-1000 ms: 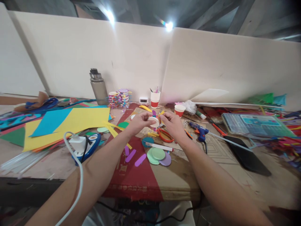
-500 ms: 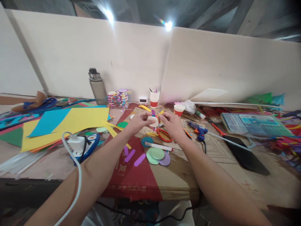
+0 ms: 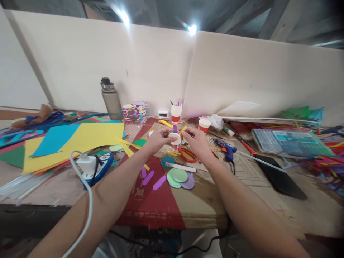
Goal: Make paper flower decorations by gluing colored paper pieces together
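My left hand [image 3: 160, 139] is closed on a small cut-down paper cup [image 3: 174, 138], its round white base facing me. Purple strips stick out from the cup's top and bottom. At its right side my right hand [image 3: 195, 139] pinches a yellow paper strip [image 3: 184, 128] against or close to the rim; the exact contact is hidden by the fingers. Below the hands lie red-handled scissors [image 3: 188, 154], a white marker [image 3: 182, 167] and a teal paper disc [image 3: 167, 162]. Nearer me are pale green discs [image 3: 179, 175], a lilac disc [image 3: 189, 181] and purple strips [image 3: 159, 182].
A blue glue gun [image 3: 228, 149] and a black phone-like slab [image 3: 279, 177] lie right. Coloured sheets [image 3: 91, 138], a plugged-in power socket [image 3: 100, 168] and its white cable [image 3: 90, 204] are left. Behind stand a bottle [image 3: 111, 102], decorated cup stacks [image 3: 140, 113] and paper cups [image 3: 204, 125].
The hands and the cup stay almost in place. The yellow strip at the right fingertips shows a little more clearly; the view has shifted slightly.
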A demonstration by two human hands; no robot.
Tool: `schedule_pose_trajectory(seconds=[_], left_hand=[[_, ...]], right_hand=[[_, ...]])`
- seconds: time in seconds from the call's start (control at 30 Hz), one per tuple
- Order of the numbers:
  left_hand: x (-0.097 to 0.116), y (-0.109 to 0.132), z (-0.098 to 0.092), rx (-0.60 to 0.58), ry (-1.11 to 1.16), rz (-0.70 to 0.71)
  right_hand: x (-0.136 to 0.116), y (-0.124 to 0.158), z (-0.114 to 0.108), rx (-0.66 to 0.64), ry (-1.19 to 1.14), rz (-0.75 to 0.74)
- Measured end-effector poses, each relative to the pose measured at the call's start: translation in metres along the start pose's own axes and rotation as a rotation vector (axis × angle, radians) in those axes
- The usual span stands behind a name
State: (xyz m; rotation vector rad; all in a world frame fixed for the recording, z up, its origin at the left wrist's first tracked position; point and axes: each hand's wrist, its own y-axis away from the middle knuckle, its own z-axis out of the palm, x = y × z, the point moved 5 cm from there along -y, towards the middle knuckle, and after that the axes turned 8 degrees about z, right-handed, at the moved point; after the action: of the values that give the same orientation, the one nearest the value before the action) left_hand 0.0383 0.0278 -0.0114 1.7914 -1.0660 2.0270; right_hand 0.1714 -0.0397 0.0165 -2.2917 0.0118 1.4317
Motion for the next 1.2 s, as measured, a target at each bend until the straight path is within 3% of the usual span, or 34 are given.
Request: schedule_pose_trajectory(seconds=[0.17,1.2], left_hand=[[0.0002,0.0004,-0.0012,0.019,0.001,0.004],[-0.0021,-0.0011,0.0008,0.023,0.0,-0.064]], right_hand=[[0.0013,-0.0001,-0.002,0.042,-0.06,0.022],[0.0088,-0.003,0.0008,0.005,0.022,0.069]])
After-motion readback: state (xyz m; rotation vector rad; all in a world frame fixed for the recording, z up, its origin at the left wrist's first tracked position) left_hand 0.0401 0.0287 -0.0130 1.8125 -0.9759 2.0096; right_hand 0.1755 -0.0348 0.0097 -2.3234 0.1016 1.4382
